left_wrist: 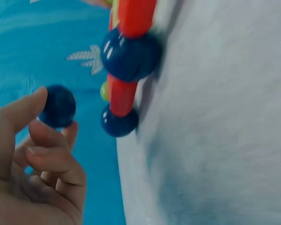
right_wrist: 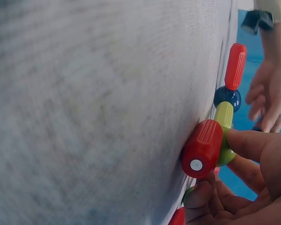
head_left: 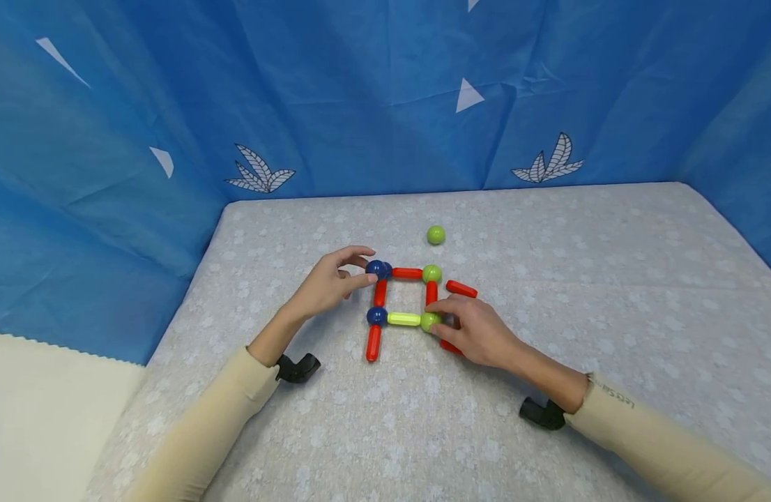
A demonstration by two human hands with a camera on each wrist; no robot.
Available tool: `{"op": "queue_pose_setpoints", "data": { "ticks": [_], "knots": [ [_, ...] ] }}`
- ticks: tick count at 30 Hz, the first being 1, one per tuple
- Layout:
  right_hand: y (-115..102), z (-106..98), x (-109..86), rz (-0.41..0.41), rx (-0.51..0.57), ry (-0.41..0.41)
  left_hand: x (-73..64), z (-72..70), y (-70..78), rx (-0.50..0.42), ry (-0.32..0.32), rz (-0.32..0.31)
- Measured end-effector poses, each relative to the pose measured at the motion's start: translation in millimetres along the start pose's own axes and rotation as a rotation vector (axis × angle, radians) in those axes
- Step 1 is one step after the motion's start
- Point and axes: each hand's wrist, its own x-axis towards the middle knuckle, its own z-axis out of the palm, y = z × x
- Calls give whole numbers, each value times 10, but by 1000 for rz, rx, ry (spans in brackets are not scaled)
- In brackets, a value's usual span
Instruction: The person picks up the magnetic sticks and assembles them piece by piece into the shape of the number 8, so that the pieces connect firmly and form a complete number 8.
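My left hand (head_left: 332,282) pinches a loose blue ball (left_wrist: 60,106) between thumb and fingers, above the table. In the head view it overlaps the far-left corner of a flat square of magnetic rods and balls. That square has red rods (head_left: 407,273), one yellow-green rod (head_left: 403,319), blue balls (head_left: 376,316) on its left and green balls (head_left: 432,273) on its right. Another red rod (head_left: 373,343) points from the near-left ball toward me. At the near-right corner, my right hand (head_left: 476,331) grips the green ball (right_wrist: 224,152) with thumb and fingers.
A loose green ball (head_left: 436,234) lies beyond the square. Two loose red rods lie right of it, one farther off (head_left: 461,288) and one (head_left: 450,347) partly under my right hand. Patterned cloth (head_left: 611,279) covers the table; a blue curtain (head_left: 385,104) hangs behind.
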Motion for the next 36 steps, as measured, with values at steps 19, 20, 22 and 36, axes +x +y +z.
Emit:
{"op": "queue_pose_setpoints", "data": {
  "ticks": [19,20,22,36],
  "knots": [
    [30,32,-1,-5,-3,15,-762,47,-223,-9,-105,-63],
    [31,36,1,-5,-4,14,-792,46,-230,-17,-118,-66],
    [32,41,5,-5,-5,13,-845,50,-245,-33,-142,-76],
    [29,23,0,-10,-2,11,-1012,195,-290,-68,-359,-67]
  ]
}}
